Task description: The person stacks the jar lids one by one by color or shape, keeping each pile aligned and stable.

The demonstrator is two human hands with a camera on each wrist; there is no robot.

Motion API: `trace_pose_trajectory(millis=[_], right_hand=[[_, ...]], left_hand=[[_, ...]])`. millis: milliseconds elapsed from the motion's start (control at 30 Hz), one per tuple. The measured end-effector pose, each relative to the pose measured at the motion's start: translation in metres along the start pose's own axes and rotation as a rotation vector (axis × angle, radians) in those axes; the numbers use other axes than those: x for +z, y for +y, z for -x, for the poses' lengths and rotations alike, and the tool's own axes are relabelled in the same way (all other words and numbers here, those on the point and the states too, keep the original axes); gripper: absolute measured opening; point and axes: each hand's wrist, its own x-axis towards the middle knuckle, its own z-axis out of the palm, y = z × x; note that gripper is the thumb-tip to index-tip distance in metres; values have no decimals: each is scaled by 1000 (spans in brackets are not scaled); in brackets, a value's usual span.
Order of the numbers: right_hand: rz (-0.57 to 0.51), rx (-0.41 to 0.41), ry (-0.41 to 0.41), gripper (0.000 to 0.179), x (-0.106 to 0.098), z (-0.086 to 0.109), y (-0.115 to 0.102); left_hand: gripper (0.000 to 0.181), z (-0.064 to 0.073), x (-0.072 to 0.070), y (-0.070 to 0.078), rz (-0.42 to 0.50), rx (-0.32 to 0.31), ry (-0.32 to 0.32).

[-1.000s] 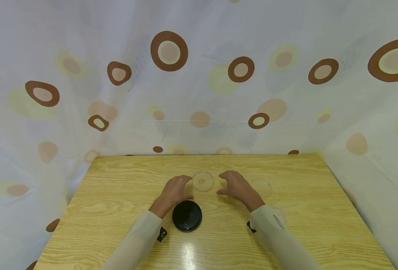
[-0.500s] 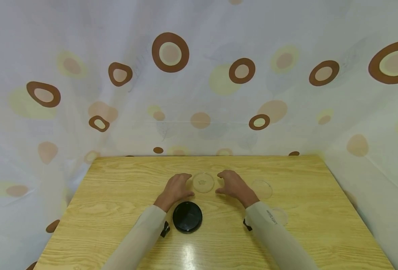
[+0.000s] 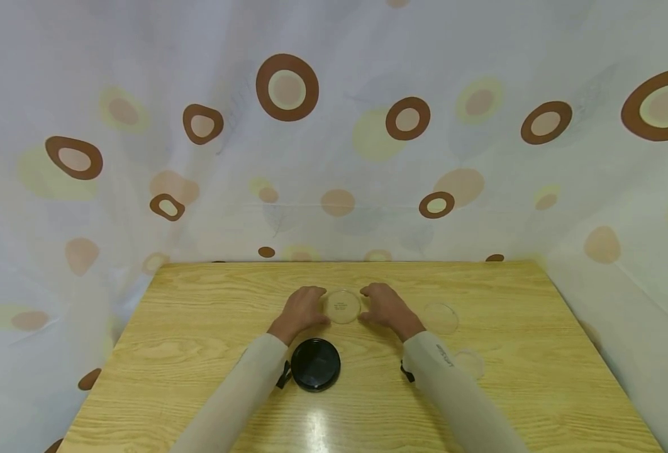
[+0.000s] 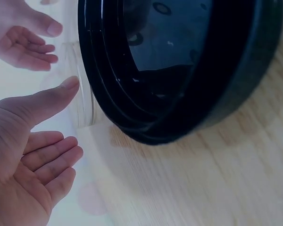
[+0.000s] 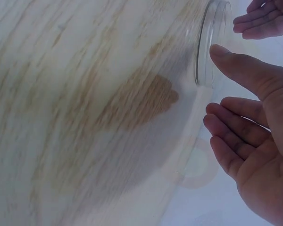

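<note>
Black dish [image 3: 315, 365] sits at seven o'clock from a clear dish [image 3: 343, 307], flanked by the left hand [image 3: 302, 308] at nine and right hand [image 3: 387, 306] at three, both unclenched.

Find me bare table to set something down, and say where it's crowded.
Free: table left of the left sleeve; also right of the far clear disc and near clear disc, to the right edge.
Crowded: the middle, with left hand and right hand flanking the clear dish, black disc just nearer.
</note>
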Motion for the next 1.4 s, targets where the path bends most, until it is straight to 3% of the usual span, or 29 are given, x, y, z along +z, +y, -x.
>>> trace_pose_trajectory(millis=[667, 1200, 1400], right_hand=[[-28, -13, -11, 25, 8, -13, -2], [-57, 2, -43, 32, 5, -8, -5], [-35, -7, -45, 46, 3, -5, -6]], left_hand=[[61, -9, 7, 7, -35, -19, -34], [62, -9, 10, 11, -83, -24, -31], [63, -7, 6, 15, -83, -12, -20]])
